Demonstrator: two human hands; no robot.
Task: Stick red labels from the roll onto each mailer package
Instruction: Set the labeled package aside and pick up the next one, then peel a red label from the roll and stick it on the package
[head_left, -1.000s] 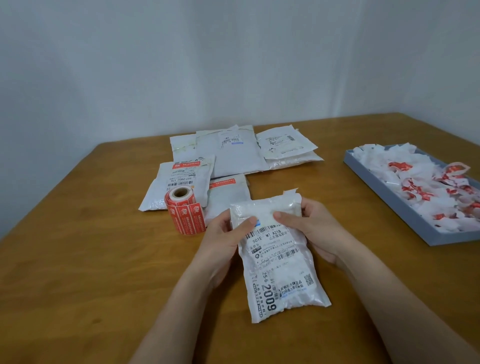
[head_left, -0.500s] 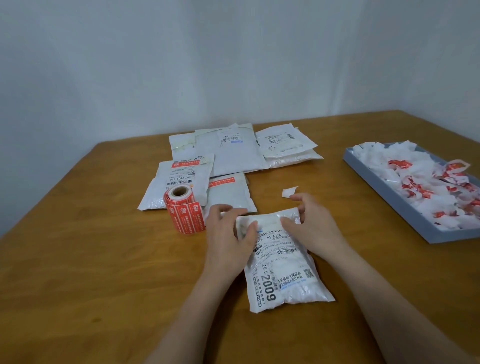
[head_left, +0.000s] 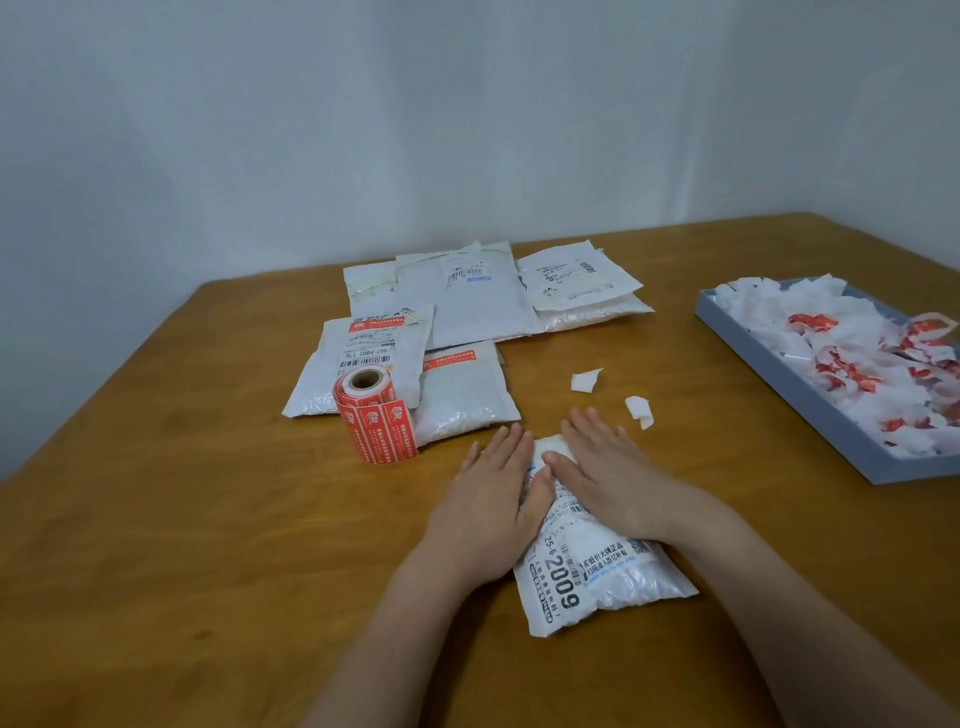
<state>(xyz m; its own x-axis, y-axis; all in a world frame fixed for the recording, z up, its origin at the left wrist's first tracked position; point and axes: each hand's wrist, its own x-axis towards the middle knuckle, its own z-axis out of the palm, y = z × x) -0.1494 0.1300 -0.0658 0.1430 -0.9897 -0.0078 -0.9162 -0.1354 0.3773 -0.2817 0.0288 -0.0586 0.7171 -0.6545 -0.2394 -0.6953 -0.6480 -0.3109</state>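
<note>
A white mailer package (head_left: 597, 577) printed "2009" lies flat on the wooden table (head_left: 208, 519) in front of me. My left hand (head_left: 491, 512) and my right hand (head_left: 608, 478) both press flat on its upper half, fingers straight, hiding that end. The roll of red labels (head_left: 375, 413) stands just left of my left hand, a strip hanging down its front. Two mailers behind the roll carry red labels: one (head_left: 363, 358) at the left, one (head_left: 462, 395) beside it.
More white mailers (head_left: 467, 301) are stacked at the back centre, with two (head_left: 582, 286) to their right. Two scraps of white backing paper (head_left: 586, 380) (head_left: 640, 410) lie on the table. A blue tray (head_left: 810, 400) at the right holds several crumpled backings.
Both hands lowered the mailer onto the table and went from gripping its top edge to pressing flat on it. Two white paper scraps now lie behind it.
</note>
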